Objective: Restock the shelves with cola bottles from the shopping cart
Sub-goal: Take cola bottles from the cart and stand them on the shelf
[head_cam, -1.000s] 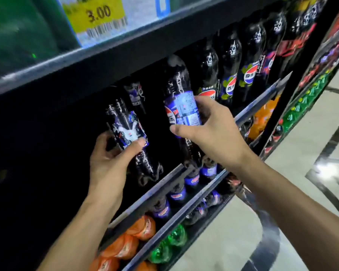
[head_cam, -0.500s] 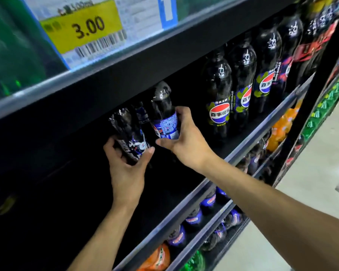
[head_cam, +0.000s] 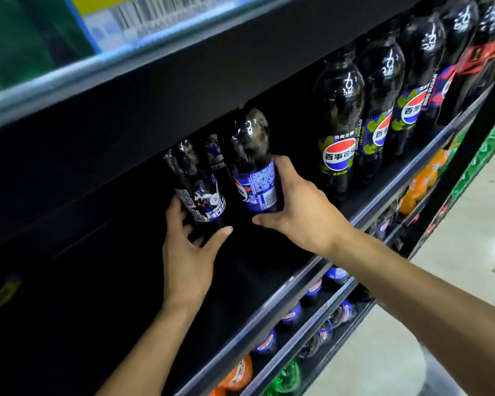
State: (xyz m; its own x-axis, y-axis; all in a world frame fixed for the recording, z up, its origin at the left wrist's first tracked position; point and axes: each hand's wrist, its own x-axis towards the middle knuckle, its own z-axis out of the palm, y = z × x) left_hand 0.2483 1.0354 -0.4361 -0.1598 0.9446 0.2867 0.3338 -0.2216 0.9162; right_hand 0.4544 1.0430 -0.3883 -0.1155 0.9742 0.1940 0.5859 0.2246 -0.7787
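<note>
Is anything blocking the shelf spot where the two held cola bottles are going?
Nothing visible. The left hand and right hand each hold a cola bottle inside the dark shelf bay, left of the standing Pepsi row. The bay's depth is too dark to check.

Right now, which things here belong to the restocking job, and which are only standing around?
Part of the job:
- left hand, its bottle
- right hand, its blue-label bottle
- dark shelf

Not involved:
- lime-label colas
- orange bottles
- green bottle
- price tag
</note>
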